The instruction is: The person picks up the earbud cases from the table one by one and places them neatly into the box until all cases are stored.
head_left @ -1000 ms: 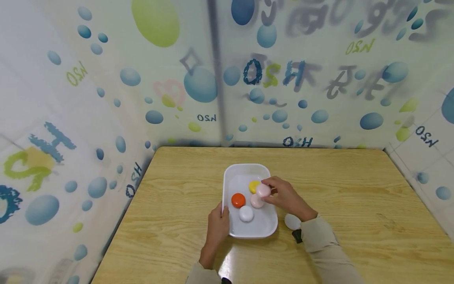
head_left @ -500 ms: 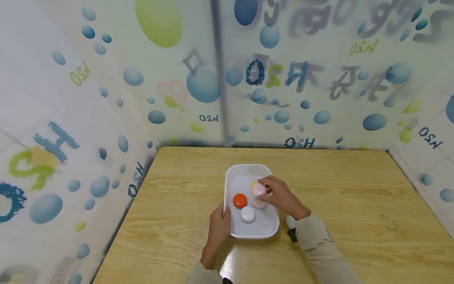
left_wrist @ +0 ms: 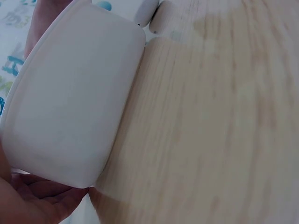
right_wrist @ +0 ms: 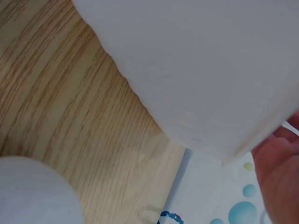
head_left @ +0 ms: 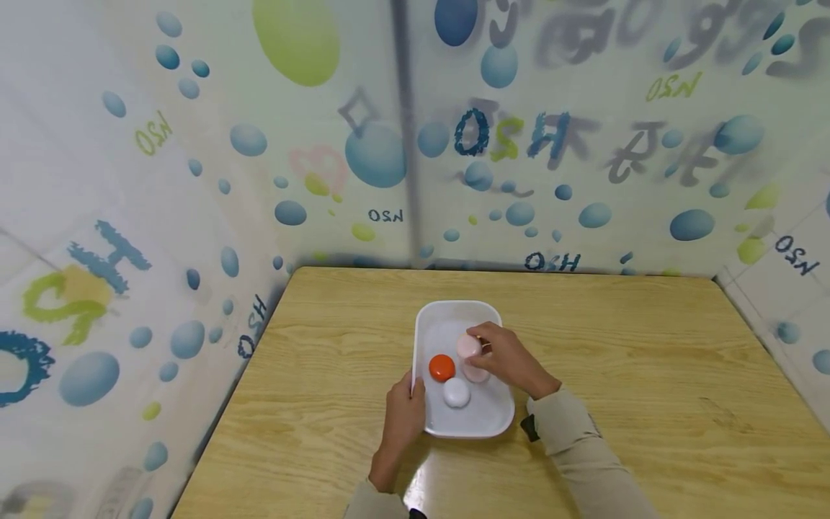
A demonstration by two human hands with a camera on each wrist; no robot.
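A white tray (head_left: 467, 427) with rounded corners lies on the wooden table. My left hand (head_left: 405, 412) grips its left side, thumb at the rim; in the left wrist view fingers curl under the tray's end. Over the tray, my right hand (head_left: 512, 357) pinches a pale pink glossy round piece (head_left: 468, 345) between thumb and fingers. Another pink round piece (head_left: 476, 372) sits just below it, partly covered by the hand. An orange-red round piece (head_left: 442, 367) and a white one (head_left: 457, 393) lie to the left. The yellow piece is hidden.
Right of the tray, a white round object (right_wrist: 37, 193) stands on the table (right_wrist: 107, 140), mostly hidden by the right sleeve (head_left: 570, 425) in the head view. Patterned walls (head_left: 311, 238) stand behind the table and at both sides.
My right hand has shifted left with the pink piece, which now covers the yellow one. My left hand keeps its hold on the tray.
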